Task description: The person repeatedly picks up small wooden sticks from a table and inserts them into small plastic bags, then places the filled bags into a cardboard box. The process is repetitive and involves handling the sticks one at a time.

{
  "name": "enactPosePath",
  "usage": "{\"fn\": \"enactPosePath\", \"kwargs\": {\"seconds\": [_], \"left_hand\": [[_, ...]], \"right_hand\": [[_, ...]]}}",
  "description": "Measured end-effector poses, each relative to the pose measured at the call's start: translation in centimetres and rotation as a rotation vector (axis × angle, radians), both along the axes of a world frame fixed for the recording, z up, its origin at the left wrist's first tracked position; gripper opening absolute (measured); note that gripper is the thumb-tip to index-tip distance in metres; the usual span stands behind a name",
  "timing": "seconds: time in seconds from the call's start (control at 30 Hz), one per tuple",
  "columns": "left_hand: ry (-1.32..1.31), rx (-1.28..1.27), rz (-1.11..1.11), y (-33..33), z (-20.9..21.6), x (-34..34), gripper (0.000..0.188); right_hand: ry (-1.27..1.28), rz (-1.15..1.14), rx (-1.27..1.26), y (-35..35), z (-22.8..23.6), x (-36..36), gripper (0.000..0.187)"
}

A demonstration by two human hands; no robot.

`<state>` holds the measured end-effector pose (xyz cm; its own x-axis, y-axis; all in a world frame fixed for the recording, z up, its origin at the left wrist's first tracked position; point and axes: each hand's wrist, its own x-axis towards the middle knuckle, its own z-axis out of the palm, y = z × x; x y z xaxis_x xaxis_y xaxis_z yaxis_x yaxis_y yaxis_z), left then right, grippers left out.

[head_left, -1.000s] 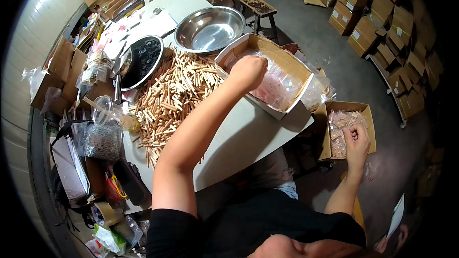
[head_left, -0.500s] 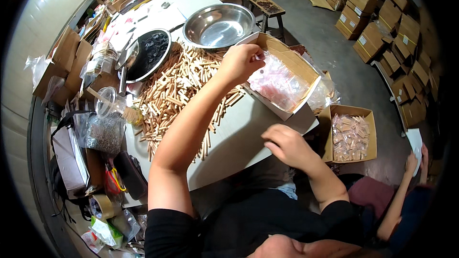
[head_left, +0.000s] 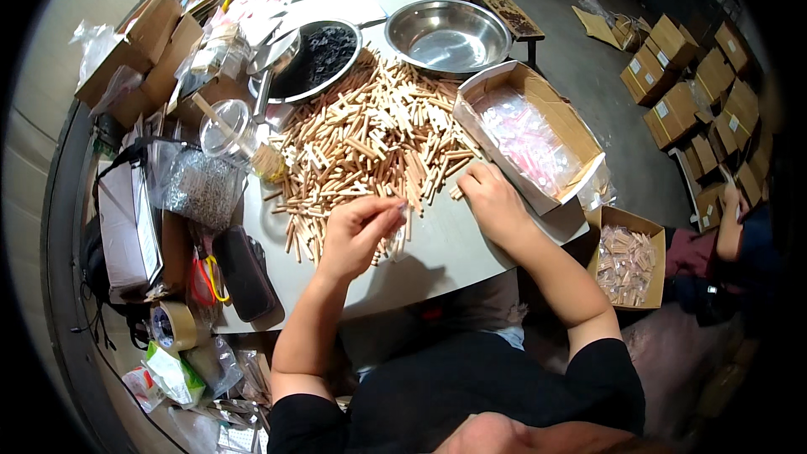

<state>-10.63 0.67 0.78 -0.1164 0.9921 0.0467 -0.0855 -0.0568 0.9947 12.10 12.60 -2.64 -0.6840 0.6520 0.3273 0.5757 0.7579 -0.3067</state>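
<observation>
A broad heap of short wooden sticks [head_left: 361, 139] covers the middle of the table. At its near edge my left hand [head_left: 357, 234] pinches a small clear plastic bag [head_left: 398, 242], which hangs from the fingertips and is hard to make out. My right hand [head_left: 494, 202] rests low over the tabletop at the heap's right side, fingers curled around a few wooden sticks [head_left: 456, 192] whose ends poke out. Just beyond that hand stands an open cardboard box [head_left: 548, 201] of clear and pink-printed small bags [head_left: 530, 130].
Behind the heap stand a steel basin [head_left: 450, 38] and a bowl of black material [head_left: 324, 59]. A clear plastic cup [head_left: 227, 130], a dark case [head_left: 244, 273] and scissors [head_left: 206, 279] lie left. Lower right, a carton [head_left: 660, 265] holds bagged sticks; another person's hand [head_left: 734, 202] shows beyond.
My left hand has come back from the box of bags to the near side of the heap, now with a small bag. My right hand has moved forward onto the sticks. The view has shifted.
</observation>
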Motion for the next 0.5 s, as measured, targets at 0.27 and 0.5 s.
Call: {"fn": "enactPosePath", "kwargs": {"seconds": [0.27, 0.5], "left_hand": [[-0.322, 0.063, 0.134, -3.9, -3.8, -1.0, 0.006], [-0.369, 0.099, 0.043, -3.8, -3.0, -0.5, 0.006]], "right_hand": [[0.145, 0.031, -0.246, -5.1, 1.5, 2.8, 0.033], [0.147, 0.057, -0.364, -4.0, 1.5, 3.7, 0.040]]}}
